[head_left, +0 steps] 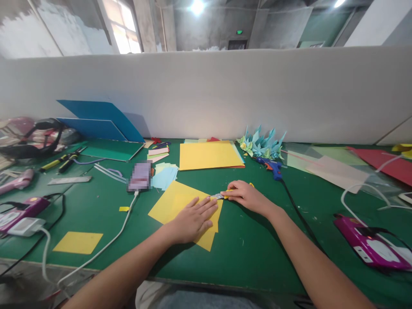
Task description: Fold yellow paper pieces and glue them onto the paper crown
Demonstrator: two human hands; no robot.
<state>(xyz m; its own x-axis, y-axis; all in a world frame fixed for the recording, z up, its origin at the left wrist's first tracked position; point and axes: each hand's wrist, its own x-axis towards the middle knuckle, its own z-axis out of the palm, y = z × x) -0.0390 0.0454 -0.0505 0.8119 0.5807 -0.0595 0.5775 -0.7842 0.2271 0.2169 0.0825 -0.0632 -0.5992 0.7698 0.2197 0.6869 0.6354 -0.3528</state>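
My left hand [193, 221] lies flat with its fingers spread, pressing on overlapping yellow paper sheets [172, 201] on the green table. My right hand [246, 196] is closed around a yellow-handled utility knife [219, 196]. Its grey blade points left and meets the upper right edge of the paper, close to my left fingertips. Most of the handle is hidden by my right fingers. Beyond my hands lies a stack of larger yellow sheets [209, 156].
A blue glue gun [273, 168] and folded teal paper flowers [262, 146] are at the back right. Left are a charging phone [140, 176], light blue paper pieces [165, 177], a small yellow sheet [78, 243] and pliers [69, 161]. Purple power strips [370, 244] with cords flank both sides.
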